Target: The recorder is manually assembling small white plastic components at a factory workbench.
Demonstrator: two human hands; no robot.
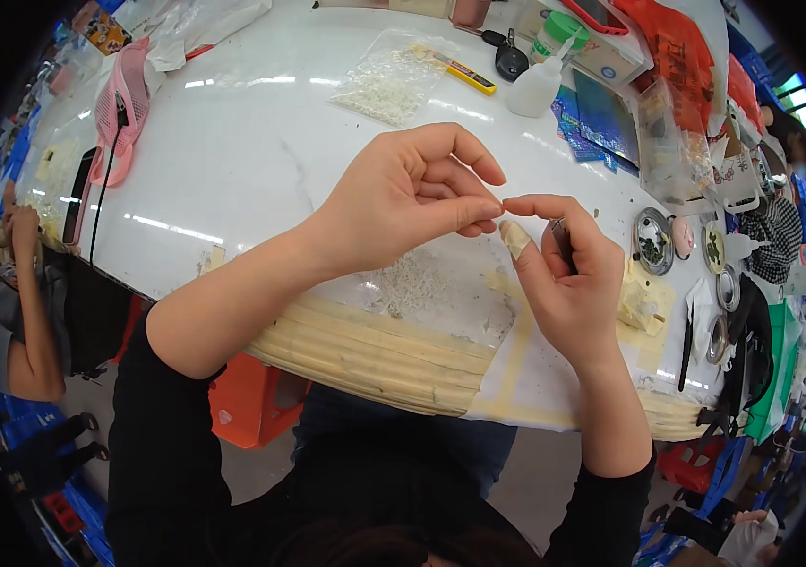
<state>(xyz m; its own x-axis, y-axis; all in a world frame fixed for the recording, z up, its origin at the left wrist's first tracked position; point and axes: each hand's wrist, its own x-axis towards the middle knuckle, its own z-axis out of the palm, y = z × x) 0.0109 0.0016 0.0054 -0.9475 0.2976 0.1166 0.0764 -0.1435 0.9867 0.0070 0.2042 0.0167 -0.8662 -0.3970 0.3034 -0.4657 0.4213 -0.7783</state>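
Note:
Over the middle of the table my left hand (412, 189) has its thumb pressed against the curled fingers, the index finger arched above. Whatever sits in that pinch is too small to make out. The index fingertip of my right hand (578, 269) meets the left thumb tip, and tan tape wraps the right thumb. Tucked under the curled right fingers is a small dark metal tool (562, 244), mostly hidden, its kind unclear. Below the hands lies a scatter of tiny white pieces (412, 283). A clear plastic bag (384, 90) of similar white bits lies beyond them.
A yellow cutter knife (471, 77), car keys (511, 59) and a white squeeze bottle (535, 90) stand at the back. Round metal dishes (653, 241) and black tweezers (686, 348) lie right. Layered tape (375, 354) covers the front edge. A person (20, 312) sits at left.

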